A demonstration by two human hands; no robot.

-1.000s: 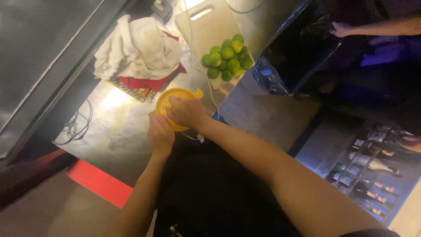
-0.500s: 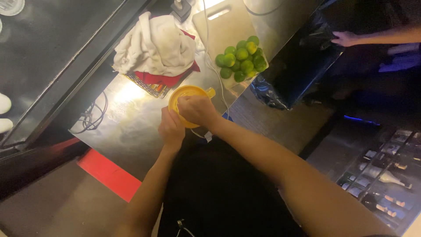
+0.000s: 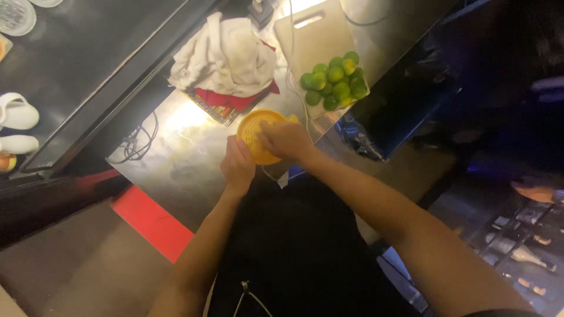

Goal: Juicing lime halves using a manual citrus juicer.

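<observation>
Left hand: the left hand (image 3: pixel 237 165) is curled shut on the near rim of the yellow juicer (image 3: pixel 258 134), at about 7 o'clock on it.
Right hand: the right hand (image 3: pixel 286 141) lies on top of the juicer, fingers bent down over its right half. It hides what is under it, so I cannot tell if it grips anything.
Yellow juicer: a round yellow dish with ridges inside. It sits on the shiny table (image 3: pixel 182 158), right at the near edge, in front of the person's body. I cannot see what is in it.
Limes: a heap of green limes (image 3: pixel 335 79) lies at 1 o'clock from the juicer, near but not touching it. They rest on the near end of the cutting board (image 3: pixel 314 32).
Cutting board: pale and flat, with a slot handle at its far end.
White cloth: a crumpled white cloth (image 3: pixel 226 56) sits at 11 o'clock from the juicer, on top of a red cloth (image 3: pixel 235 98).
Cords: dark cords (image 3: pixel 138 144) lie on the table at 9 o'clock from the hands.
Cups: white cups (image 3: pixel 17 114) sit on the dark shelf far off at 9 o'clock.
</observation>
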